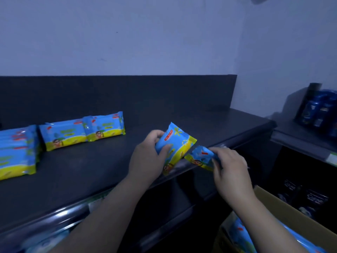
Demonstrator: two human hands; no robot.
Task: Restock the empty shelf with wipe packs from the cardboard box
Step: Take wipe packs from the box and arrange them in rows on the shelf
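Fingers (165,148) of the left hand (145,157) grip one wipe pack (179,143); right hand (229,167) pinches a second pack (200,156).

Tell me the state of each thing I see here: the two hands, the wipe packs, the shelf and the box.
Left hand: grips one wipe pack, tilted, over the shelf edge.
Right hand: grips a second pack beside it.
Shelf: partly stocked, a row of packs at its left.
Cardboard box: open, more packs inside.

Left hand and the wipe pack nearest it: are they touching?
Touching. The head view shows the left hand gripping the wipe pack, thumb across its front.
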